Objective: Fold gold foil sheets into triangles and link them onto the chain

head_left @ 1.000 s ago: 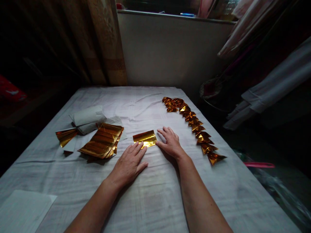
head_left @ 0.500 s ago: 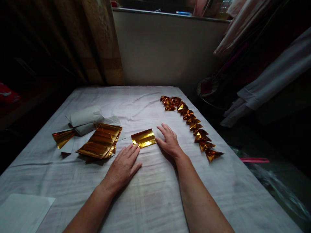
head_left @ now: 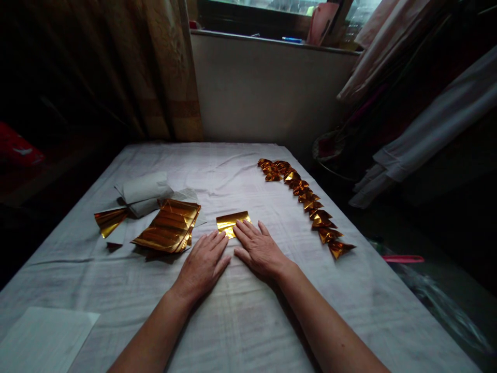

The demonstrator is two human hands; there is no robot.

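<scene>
Side by side, the left hand (head_left: 202, 264) and right hand (head_left: 259, 252) lie flat and open, fingertips pressing the near edge of a folded gold foil sheet (head_left: 230, 222), gripping nothing. It rests on the white cloth (head_left: 240, 321), between a stack of gold foil sheets (head_left: 170, 226) and a row of folded gold pieces (head_left: 306, 199).

Looks like we're in somebody's home, probably a bedroom: a bed with a wrinkled white sheet (head_left: 248, 321) as our worktop, a patterned curtain (head_left: 171, 77) by the window ledge (head_left: 272, 40), and pale clothes (head_left: 427, 129) hanging on the right
</scene>
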